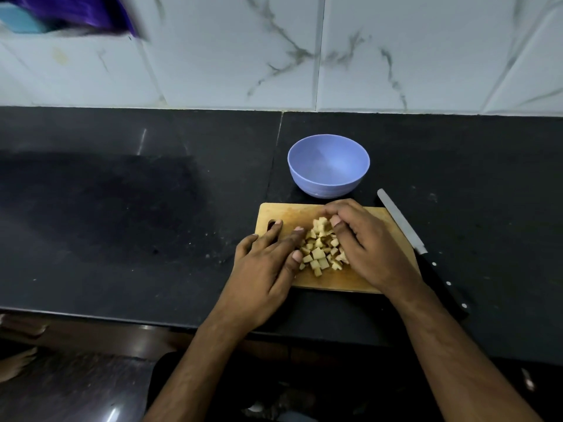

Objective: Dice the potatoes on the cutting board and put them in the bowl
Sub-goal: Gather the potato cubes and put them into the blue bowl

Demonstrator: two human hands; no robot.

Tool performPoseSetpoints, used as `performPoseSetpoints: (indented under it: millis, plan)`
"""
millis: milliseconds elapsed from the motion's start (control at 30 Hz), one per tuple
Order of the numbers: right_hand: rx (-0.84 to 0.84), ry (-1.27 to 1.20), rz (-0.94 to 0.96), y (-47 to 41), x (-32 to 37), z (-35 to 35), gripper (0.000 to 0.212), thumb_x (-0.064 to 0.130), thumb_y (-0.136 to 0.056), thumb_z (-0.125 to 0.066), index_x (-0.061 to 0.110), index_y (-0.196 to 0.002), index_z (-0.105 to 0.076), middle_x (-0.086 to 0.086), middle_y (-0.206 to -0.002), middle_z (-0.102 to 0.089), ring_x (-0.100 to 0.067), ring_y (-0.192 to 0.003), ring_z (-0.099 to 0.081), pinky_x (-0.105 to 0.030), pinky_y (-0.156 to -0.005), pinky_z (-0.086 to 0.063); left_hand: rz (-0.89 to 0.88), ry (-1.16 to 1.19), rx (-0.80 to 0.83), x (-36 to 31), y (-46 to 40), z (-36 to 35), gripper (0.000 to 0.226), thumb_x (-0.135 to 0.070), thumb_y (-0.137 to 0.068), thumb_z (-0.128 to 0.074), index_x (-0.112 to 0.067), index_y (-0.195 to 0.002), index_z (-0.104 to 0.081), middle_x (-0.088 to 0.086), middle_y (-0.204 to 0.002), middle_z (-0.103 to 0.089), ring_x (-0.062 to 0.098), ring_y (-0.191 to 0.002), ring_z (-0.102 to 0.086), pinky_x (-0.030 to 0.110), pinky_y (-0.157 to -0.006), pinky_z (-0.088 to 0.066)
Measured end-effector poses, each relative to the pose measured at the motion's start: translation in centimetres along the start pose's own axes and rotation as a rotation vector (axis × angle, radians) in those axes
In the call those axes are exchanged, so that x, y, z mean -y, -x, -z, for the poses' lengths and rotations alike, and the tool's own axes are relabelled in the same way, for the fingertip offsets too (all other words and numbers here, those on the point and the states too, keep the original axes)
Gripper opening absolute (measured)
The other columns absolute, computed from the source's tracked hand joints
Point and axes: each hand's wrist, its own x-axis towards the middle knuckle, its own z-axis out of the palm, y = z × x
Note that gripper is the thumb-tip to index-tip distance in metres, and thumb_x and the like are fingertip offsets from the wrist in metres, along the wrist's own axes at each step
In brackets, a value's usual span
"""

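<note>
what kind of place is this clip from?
Most likely a home kitchen: a black stone counter against a marble-look tiled wall, with a wooden cutting board of diced potato, a knife and a bowl.

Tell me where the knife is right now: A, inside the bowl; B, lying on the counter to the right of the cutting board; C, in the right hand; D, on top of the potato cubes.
B: the knife lies on the black counter along the right edge of the cutting board, while both hands gather the potato cubes.
</note>
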Motion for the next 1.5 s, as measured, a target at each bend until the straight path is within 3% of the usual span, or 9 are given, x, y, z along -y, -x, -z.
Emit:
performPoseSetpoints:
  millis: [200,333,567,700,867,1000,1167,1367,1500]
  plan:
    - [-0.198,0.006,-0.054,0.3,-0.3,0.5,0.031,-0.002,-0.097,-0.046,0.014,-0.117,-0.064,0.007,-0.111,-0.067,-0.001,-0.106,-0.063,-0.024,-0.092,-0.052,-0.008,0.099,-0.032,-0.5,-1.1,0.0,0.05,-0.05,-0.107,-0.026,-0.035,-0.152,-0.041,-0.021,-0.154,-0.039,-0.008,-0.148,-0.019,0.03,-0.118,-0.014]
    - [-0.222,-0.006,-0.027,0.3,-0.5,0.5,0.028,0.0,-0.095,-0.052,0.014,-0.117,-0.062,0.007,-0.115,-0.062,-0.003,-0.105,-0.065,-0.028,-0.089,-0.057,0.001,0.245,-0.171,-0.7,-2.1,-0.2,0.044,-0.047,-0.107,-0.034,-0.03,-0.142,-0.055,-0.016,-0.135,-0.062,0.001,-0.127,-0.054,0.043,-0.106,-0.042]
    - [-0.387,0.026,-0.082,0.2,-1.1,0.9,0.014,0.018,-0.099,-0.058,0.018,-0.109,-0.068,0.012,-0.104,-0.064,-0.002,-0.098,-0.063,-0.025,-0.083,-0.055,0.163,0.707,-0.204,-2.6,-4.3,-0.3,0.065,-0.063,-0.1,-0.025,-0.024,-0.143,-0.055,-0.016,-0.132,-0.063,-0.006,-0.126,-0.053,0.014,-0.102,-0.042]
    - [-0.097,0.04,-0.127,-0.2,-1.1,0.5,0.034,0.044,-0.103,-0.044,0.024,-0.121,-0.065,0.016,-0.114,-0.062,0.003,-0.106,-0.058,-0.027,-0.09,-0.053,0.294,1.107,-0.117,-2.8,-5.9,-1.5,0.092,-0.08,-0.085,-0.017,-0.021,-0.149,-0.046,-0.003,-0.148,-0.054,0.008,-0.136,-0.051,0.038,-0.12,-0.034]
    - [0.15,0.162,0.046,0.0,-0.9,0.0,0.054,0.056,-0.1,-0.039,0.022,-0.14,-0.051,0.013,-0.138,-0.053,0.001,-0.127,-0.048,-0.027,-0.102,-0.045,0.255,1.398,-0.266,-2.1,-6.0,-1.6,0.087,-0.07,-0.091,-0.012,-0.012,-0.146,-0.047,0.01,-0.143,-0.058,0.021,-0.135,-0.054,0.041,-0.117,-0.037]
    - [0.292,0.516,0.108,0.0,-0.5,-0.7,0.075,0.076,-0.088,-0.037,0.027,-0.145,-0.042,0.009,-0.144,-0.042,-0.011,-0.13,-0.042,-0.036,-0.104,-0.042,0.26,1.316,-0.326,-2.3,-6.0,-2.0,0.085,-0.069,-0.09,-0.01,-0.013,-0.14,-0.053,0.004,-0.138,-0.063,0.013,-0.131,-0.056,0.033,-0.11,-0.042]
    - [0.238,0.571,0.147,-0.1,-0.1,-1.1,0.039,0.06,-0.089,-0.046,0.031,-0.115,-0.052,0.009,-0.12,-0.048,-0.014,-0.107,-0.046,-0.036,-0.09,-0.044,0.251,1.101,-0.296,-2.7,-5.7,-2.6,0.086,-0.07,-0.092,-0.011,-0.012,-0.136,-0.057,-0.001,-0.132,-0.066,0.006,-0.125,-0.06,0.021,-0.099,-0.047]
    - [0.142,0.517,0.15,-0.1,-0.4,-1.3,0.021,0.039,-0.094,-0.047,0.019,-0.096,-0.053,0.001,-0.094,-0.049,-0.018,-0.082,-0.047,-0.037,-0.069,-0.041,0.159,0.886,-0.262,-2.8,-5.1,-3.2,0.085,-0.081,-0.092,-0.019,-0.02,-0.132,-0.061,-0.002,-0.122,-0.07,0.012,-0.118,-0.064,0.03,-0.097,-0.052]
    - [0.078,0.402,0.099,0.0,-0.4,-1.1,0.018,0.03,-0.09,-0.049,0.013,-0.09,-0.053,-0.001,-0.089,-0.049,-0.019,-0.07,-0.048,-0.037,-0.057,-0.039,0.047,0.728,-0.235,-3.3,-5.0,-3.6,0.064,-0.066,-0.102,-0.023,-0.024,-0.13,-0.061,-0.001,-0.114,-0.069,0.018,-0.104,-0.066,0.047,-0.085,-0.056]
